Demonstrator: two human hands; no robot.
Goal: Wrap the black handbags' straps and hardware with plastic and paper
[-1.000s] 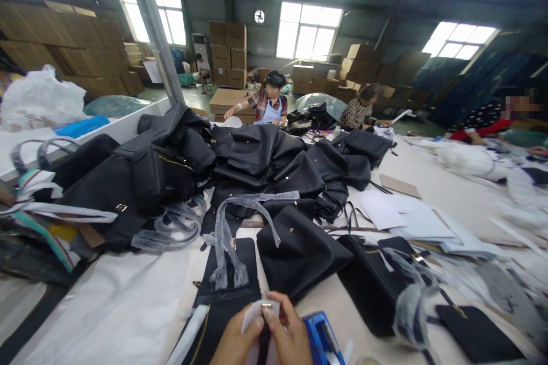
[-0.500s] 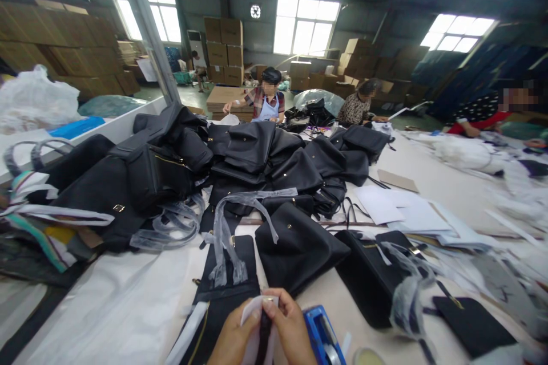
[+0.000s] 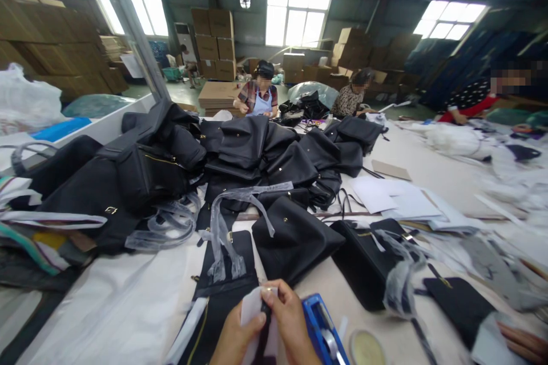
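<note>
Close together at the bottom centre, both my hands pinch a narrow black strap (image 3: 262, 335) and a thin white sheet (image 3: 250, 305) around it. My left hand (image 3: 237, 331) grips the sheet and strap from the left, thumb on top. My right hand (image 3: 289, 316) has its thumb pressed near the strap's upper end, where a small gold-coloured piece shows. Beneath and beyond them lies a black bag (image 3: 231, 256) with a gold zip and plastic-wrapped handles (image 3: 226, 205). Just right of my right hand stands a blue tape dispenser (image 3: 319, 325).
A pile of black bags (image 3: 240, 142) spans the table's middle. White sheets (image 3: 385, 197), a bag with wrapped straps (image 3: 363, 262) and a round tin (image 3: 366, 348) lie to the right. Another person's hand (image 3: 524, 342) holds white material at lower right. Several co-workers sit beyond.
The view has shifted slightly. My hands keep their hold, with the left thumb a little lower. Another person's hand has come in at lower right, and the co-worker opposite has drawn an arm in.
</note>
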